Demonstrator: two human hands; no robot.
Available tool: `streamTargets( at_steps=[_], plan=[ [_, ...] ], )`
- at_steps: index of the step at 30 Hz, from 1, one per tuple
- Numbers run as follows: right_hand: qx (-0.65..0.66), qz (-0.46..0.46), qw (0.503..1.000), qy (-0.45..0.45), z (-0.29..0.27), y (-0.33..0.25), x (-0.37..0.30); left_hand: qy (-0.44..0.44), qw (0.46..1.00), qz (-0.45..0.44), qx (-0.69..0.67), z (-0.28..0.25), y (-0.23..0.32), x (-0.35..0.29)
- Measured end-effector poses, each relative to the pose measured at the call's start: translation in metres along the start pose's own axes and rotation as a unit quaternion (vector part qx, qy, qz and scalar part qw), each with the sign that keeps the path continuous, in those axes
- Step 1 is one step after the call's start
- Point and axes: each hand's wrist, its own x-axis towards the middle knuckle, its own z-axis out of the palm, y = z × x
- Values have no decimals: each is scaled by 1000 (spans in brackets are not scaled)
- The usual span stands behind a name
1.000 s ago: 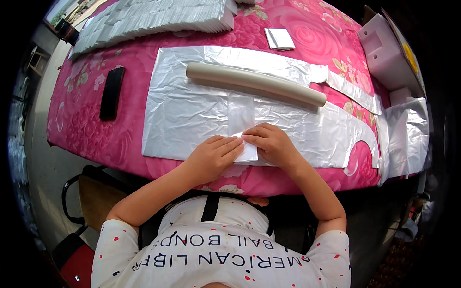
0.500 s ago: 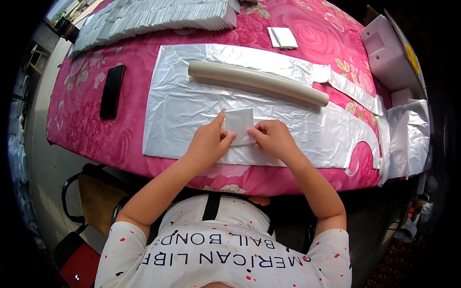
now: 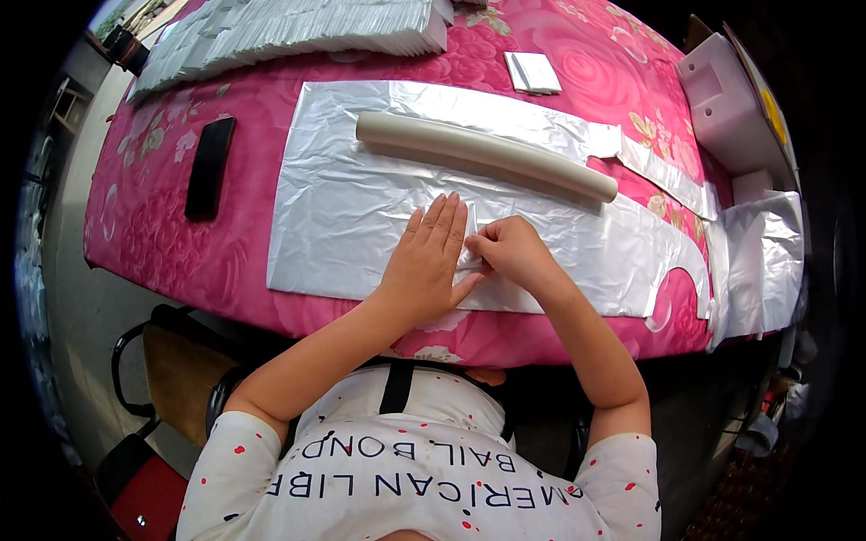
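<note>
A small folded piece of white plastic film (image 3: 471,227) lies mostly hidden under my left hand (image 3: 426,257). That hand is flat on it, fingers together and stretched out, thumb apart. My right hand (image 3: 518,256) is closed, with thumb and forefinger pinching the right edge of the folded piece. Both hands are over a large sheet of shiny, creased white plastic film (image 3: 329,207) with curved cut-outs and a strap-like strip at its right. Beyond my hands, a long beige tube (image 3: 487,155) rests across the sheet.
A pink floral cloth (image 3: 144,212) covers the table. A black phone-like slab (image 3: 209,169) lies at the left, a folded white packet (image 3: 532,73) at the back. Stacked white packets (image 3: 298,36) fill the far left. Right: a white foam box (image 3: 731,95) and hanging film (image 3: 767,261).
My left hand has gone from holding the folded piece's left edge to lying flat over it, fingers straightened. The right hand keeps its pinch in nearly the same place.
</note>
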Motion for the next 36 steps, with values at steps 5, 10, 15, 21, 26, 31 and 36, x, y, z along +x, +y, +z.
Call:
streamTargets(
  at_steps=[5, 10, 15, 21, 26, 31, 36],
  plan=[
    [5, -6, 999, 40, 7, -6, -10, -23, 999, -37, -5, 22, -7, -7],
    [-227, -103, 956, 155, 15, -10, -32, -47, 998, -46, -2, 24, -6, -6],
    [-378, -65, 918, 99, -3, -7, -41, -8, 999, -31, -25, 12, -8, -14],
    [-337, -386, 848, 138, 27, -17, 3, -20, 912, -105, -396, -40, -11, -71],
    [-314, -361, 872, 102, 83, -20, 5, -118, 662, -385, -632, -55, -14, -142],
    [-185, -401, 896, -40, 163, -25, -45, -45, 498, -553, -667, -55, -9, -172],
    [-270, -470, 834, -104, 140, -33, -53, -78, 806, -405, -423, -54, -20, -168]
  ],
)
